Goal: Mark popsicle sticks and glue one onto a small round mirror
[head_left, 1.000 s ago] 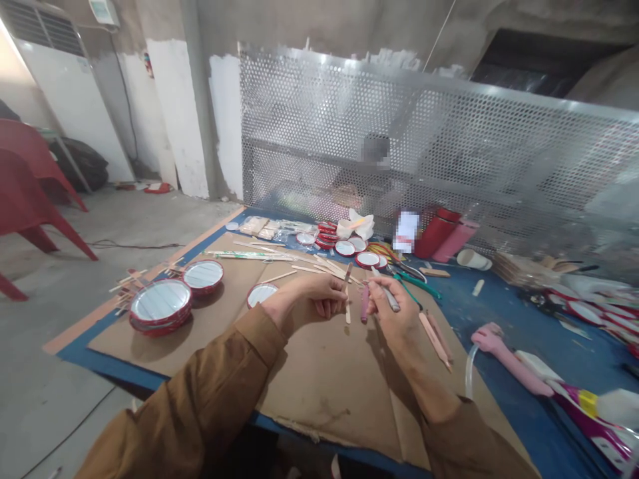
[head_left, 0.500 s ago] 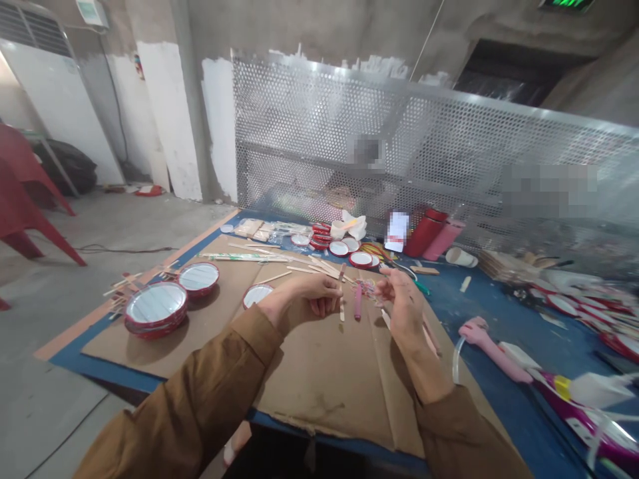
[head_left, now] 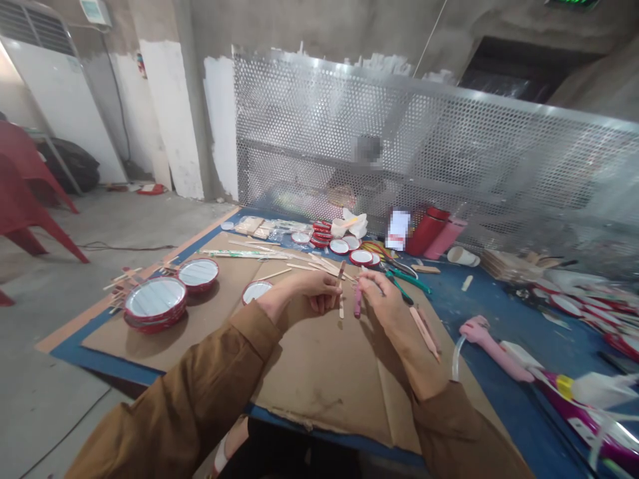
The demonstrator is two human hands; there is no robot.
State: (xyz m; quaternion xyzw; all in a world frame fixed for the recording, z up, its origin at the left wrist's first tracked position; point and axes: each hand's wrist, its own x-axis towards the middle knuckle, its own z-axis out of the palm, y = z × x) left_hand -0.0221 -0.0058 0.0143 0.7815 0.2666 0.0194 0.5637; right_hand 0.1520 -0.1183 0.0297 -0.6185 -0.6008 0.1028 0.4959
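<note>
Pinching slender brown stick (head_left: 342,269) in left grip (head_left: 319,291), unclear in right grip (head_left: 383,299), with round red-rimmed discs (head_left: 154,298) stacked, pale wooden strips (head_left: 274,274) still loose.

We note muted, diffuse light, soft shadows on the cardboard (head_left: 319,372), glare on the mesh (head_left: 309,100), a pixelated phone (head_left: 398,229), and blurred stretching toward the edges.

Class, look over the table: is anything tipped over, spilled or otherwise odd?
The white cup beside the pink bottle lies on its side rather than standing upright; I see no spill. Loose sticks lie scattered on the cardboard.
</note>
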